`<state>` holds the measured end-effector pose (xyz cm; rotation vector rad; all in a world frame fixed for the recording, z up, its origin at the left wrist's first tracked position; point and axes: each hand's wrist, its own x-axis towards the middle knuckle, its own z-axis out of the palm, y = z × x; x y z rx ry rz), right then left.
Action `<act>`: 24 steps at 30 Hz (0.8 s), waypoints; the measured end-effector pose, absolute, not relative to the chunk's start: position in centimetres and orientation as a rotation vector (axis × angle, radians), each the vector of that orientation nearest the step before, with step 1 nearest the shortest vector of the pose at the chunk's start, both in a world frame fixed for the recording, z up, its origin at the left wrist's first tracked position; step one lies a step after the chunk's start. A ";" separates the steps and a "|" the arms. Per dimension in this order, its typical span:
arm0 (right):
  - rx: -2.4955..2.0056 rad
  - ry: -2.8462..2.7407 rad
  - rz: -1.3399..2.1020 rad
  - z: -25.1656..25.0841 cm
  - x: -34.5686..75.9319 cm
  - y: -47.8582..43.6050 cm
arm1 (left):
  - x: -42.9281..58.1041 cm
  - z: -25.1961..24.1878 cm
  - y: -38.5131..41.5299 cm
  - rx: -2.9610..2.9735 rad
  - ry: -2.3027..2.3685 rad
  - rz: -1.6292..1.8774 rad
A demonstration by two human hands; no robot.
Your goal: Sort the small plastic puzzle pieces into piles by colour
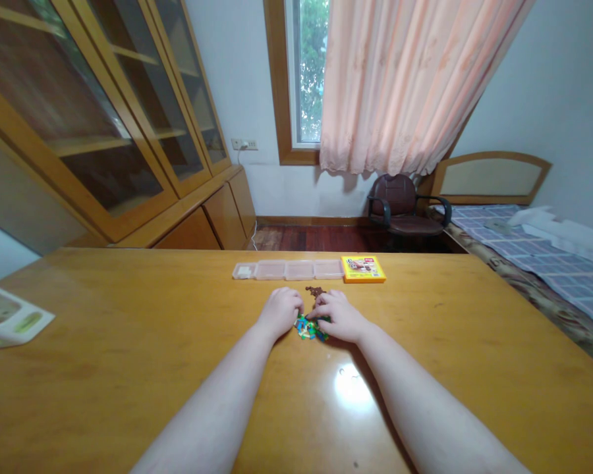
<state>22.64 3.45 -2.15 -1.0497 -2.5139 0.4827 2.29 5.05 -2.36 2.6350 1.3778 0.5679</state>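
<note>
A small pile of tiny blue, green, yellow and white plastic pieces [306, 328] lies on the wooden table in front of me. At its left edge is my left hand [281, 313], fingers curled together; whatever they may pinch is too small to make out. My right hand [342, 317] reaches over the pile's right side, fingers bent and apart, touching the pieces and hiding some of them. Just beyond the hands sits a heap of small brown pieces [315, 291], partly covered by my right fingers.
Beyond the heaps, several shallow clear plastic trays [271, 270] stand in a row, ending at a yellow box [364, 269]. A white plastic object [14, 322] stands at the table's left edge. Behind the table are a chair [400, 204], a bed [514, 237] and a glass-fronted cabinet [178, 197].
</note>
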 end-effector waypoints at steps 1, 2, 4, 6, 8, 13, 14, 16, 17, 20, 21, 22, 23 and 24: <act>-1.074 -2.519 0.457 -2.1 22.6 3.4 | 2.2 -2.3 5.1 2.648 1.346 0.546; -1.102 -2.520 0.426 -2.1 22.6 3.5 | 2.0 -2.2 5.1 2.659 1.310 0.530; -1.161 -2.512 0.368 -2.2 22.7 3.6 | 1.5 -1.8 5.1 2.664 1.233 0.500; -1.212 -2.481 0.329 -2.2 22.8 3.7 | 1.0 -1.4 5.1 2.651 1.182 0.468; -1.223 -2.448 0.325 -2.3 22.9 3.8 | 0.4 -0.9 5.0 2.611 1.164 0.414; -1.040 -2.467 0.443 -2.3 23.0 3.7 | -0.3 -0.2 4.6 2.392 1.120 0.186; -1.004 -2.477 0.468 -2.2 23.0 3.6 | -0.2 -0.2 4.5 2.372 1.130 0.160; -0.973 -2.495 0.494 -2.2 22.9 3.6 | 0.0 -0.1 4.4 2.362 1.157 0.122; -0.979 -2.501 0.491 -2.3 22.9 3.6 | 0.1 -0.1 4.3 2.362 1.167 0.112; -1.070 -2.497 0.433 -2.6 22.8 3.8 | 0.5 0.0 4.2 2.383 1.163 0.121; -1.120 -2.488 0.403 -2.7 22.8 3.9 | 0.6 -0.1 4.2 2.398 1.159 0.129; -1.175 -2.471 0.372 -2.9 22.8 4.0 | 0.6 -0.1 4.2 2.412 1.163 0.139; -1.232 -2.449 0.342 -3.0 22.8 4.1 | 0.7 -0.1 4.2 2.423 1.181 0.148; -1.282 -2.425 0.316 -3.2 22.8 4.2 | 0.7 0.0 4.2 2.431 1.214 0.160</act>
